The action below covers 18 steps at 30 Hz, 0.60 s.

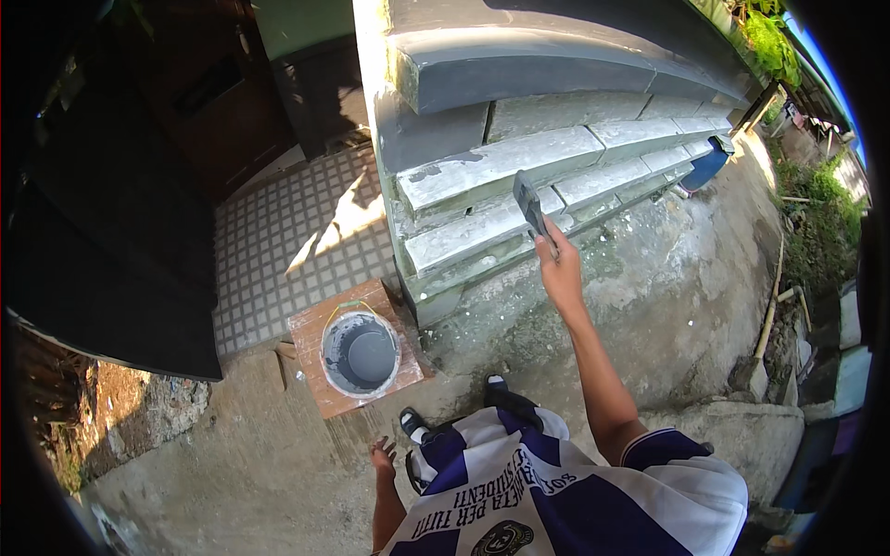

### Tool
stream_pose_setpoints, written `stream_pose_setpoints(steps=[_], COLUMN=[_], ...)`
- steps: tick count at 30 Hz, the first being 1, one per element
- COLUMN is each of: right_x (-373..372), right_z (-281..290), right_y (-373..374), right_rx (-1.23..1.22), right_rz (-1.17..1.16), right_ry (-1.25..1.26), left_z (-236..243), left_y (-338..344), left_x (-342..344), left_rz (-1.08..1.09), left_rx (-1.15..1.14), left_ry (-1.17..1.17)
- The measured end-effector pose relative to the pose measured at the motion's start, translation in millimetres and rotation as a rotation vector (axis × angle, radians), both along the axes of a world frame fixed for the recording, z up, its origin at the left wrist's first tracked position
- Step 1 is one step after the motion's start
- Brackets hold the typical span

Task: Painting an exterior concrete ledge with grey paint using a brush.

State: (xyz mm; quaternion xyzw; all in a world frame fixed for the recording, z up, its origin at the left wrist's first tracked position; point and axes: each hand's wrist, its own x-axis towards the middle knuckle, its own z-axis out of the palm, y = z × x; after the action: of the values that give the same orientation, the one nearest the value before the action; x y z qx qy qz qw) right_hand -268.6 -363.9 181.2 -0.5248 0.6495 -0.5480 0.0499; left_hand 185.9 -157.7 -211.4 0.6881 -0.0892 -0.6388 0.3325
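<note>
My right hand [562, 269] reaches forward, its fingers wrapped around the handle of a flat paintbrush [529, 201]. The brush head looks dark grey and points up over the stepped concrete ledges. Just beyond it lies the upper whitish ledge [501, 169], with grey patches near its left end. My left hand [383, 453] hangs low by my leg, fingers loosely apart and holding nothing. Ahead of that hand stands a bucket [361, 355] of grey paint, its rim smeared and its yellow-gripped wire handle lying toward the wall.
Under the bucket is a brown wooden board [313, 335]. A checkered tile floor [269, 269] leads to a dark doorway at left. Grey wall ledges [528, 69] run away to the right, past a blue container [709, 167]. Bamboo poles [771, 306] lie at the right edge.
</note>
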Motion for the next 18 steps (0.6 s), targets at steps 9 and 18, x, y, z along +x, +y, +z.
stream_pose_setpoints(steps=[9,18], right_x=[5.6,16.3], right_z=[30.3,35.0], right_y=[-129.3,-101.8], right_rx=[0.112,0.133], right_rz=[0.012,0.334], right_ry=[-0.122,-0.248], left_z=[-4.2,24.7], left_y=[9.7,20.9], left_x=[-157.3,-274.1], left_rz=[0.200,-0.046], left_rx=[-0.174,-0.344], left_ry=[0.070,0.081])
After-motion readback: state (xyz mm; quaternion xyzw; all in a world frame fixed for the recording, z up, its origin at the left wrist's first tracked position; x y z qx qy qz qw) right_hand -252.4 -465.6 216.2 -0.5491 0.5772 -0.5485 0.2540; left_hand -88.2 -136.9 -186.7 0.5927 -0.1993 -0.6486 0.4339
